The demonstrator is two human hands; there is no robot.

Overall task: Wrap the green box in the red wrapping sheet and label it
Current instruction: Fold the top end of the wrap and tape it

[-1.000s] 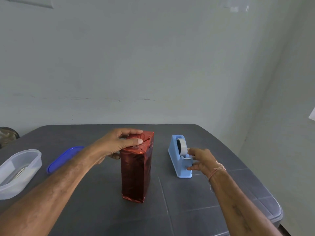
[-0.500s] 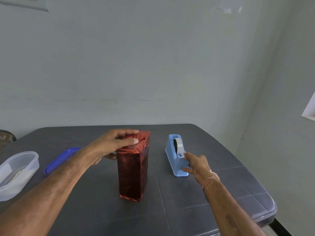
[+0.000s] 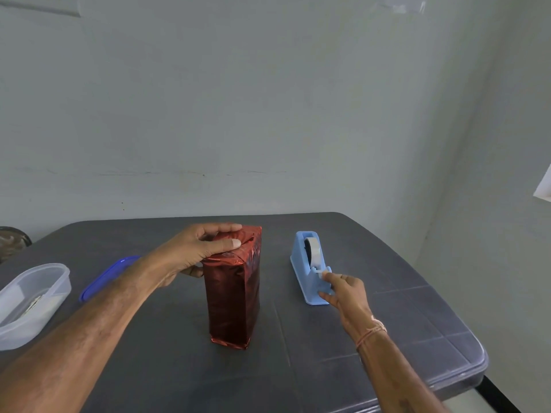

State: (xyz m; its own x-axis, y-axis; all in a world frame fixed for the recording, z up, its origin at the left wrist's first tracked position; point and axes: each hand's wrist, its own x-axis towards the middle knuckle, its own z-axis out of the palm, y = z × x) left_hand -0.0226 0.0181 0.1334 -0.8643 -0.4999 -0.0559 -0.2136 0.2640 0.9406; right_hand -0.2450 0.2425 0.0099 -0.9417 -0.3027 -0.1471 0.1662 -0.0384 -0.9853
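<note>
near the middle of the dark grey table (image 3: pixel 387 338), the tall box wrapped in shiny red foil (image 3: pixel 234 296) stands upright, the left hand (image 3: pixel 190 251) curled over and gripping its folded top. toward the right edge, the right hand (image 3: pixel 347 293) pinches the white tape end (image 3: pixel 321 274) at the light blue plastic dispenser (image 3: pixel 302 263).

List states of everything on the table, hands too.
box: wrapped in red, upright, top folded
left hand: grips box top
tape dispenser: upright, roll loaded
right hand: fingertips at tape dispenser front, grip unclear
tub: open, uncovered
lid: flat on table beside tub
</note>
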